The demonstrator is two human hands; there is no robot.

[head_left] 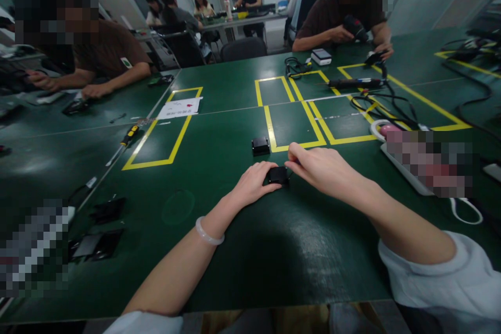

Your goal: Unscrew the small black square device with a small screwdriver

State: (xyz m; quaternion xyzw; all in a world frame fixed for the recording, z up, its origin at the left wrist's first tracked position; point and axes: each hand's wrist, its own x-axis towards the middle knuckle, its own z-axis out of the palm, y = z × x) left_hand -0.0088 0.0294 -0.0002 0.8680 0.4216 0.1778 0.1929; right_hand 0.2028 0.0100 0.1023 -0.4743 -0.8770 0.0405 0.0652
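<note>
On the green table (227,250) lies a small flat black box (278,175). My left hand (252,183) grips it from the left, thumb along the near edge and fingers along the far edge. My right hand (319,164) is closed in a pinch at the box's right side. Something thin and dark shows below its fingertips, too small to make out. Just beyond my left hand sits a second small black box (260,145), touched by neither hand.
Yellow tape outlines (297,148) mark the table ahead. A yellow-black screwdriver (130,135) and white paper (180,108) lie left, with black parts (96,244) nearer me. Right are cables (399,109) and a phone-like item (407,167). A co-worker opposite holds a power drill (355,28).
</note>
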